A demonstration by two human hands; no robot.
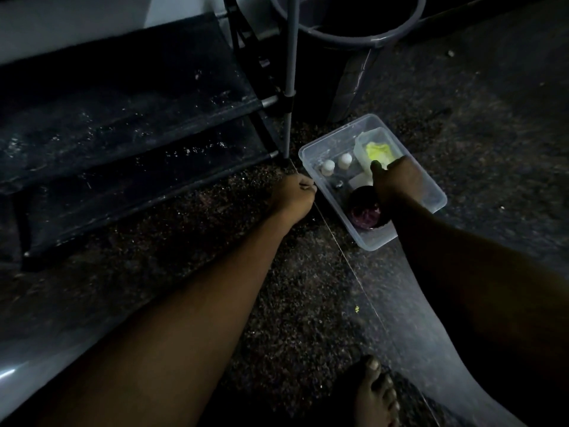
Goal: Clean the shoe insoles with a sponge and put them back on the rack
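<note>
A yellow sponge (pixel 379 150) lies in a small clear tray (pixel 360 146) at the far end of a clear plastic tub (pixel 437 200) on the floor. My right hand (pixel 397 181) reaches into the tub, thumb and fingers closing on the sponge's near edge from either side. My left hand (pixel 292 195) is curled into a fist on the floor, against the tub's left rim, with nothing visible in it. The shoe rack (pixel 129 124) with dark fabric shelves stands at the left. No insole can be made out in this dim light.
Inside the tub are two small white-capped bottles (pixel 336 165) and a dark round jar (pixel 366 209). A large dark bucket (pixel 348 23) stands behind the rack's grey pole (pixel 289 97). The floor is speckled stone. A bare foot (pixel 374 392) shows at the bottom.
</note>
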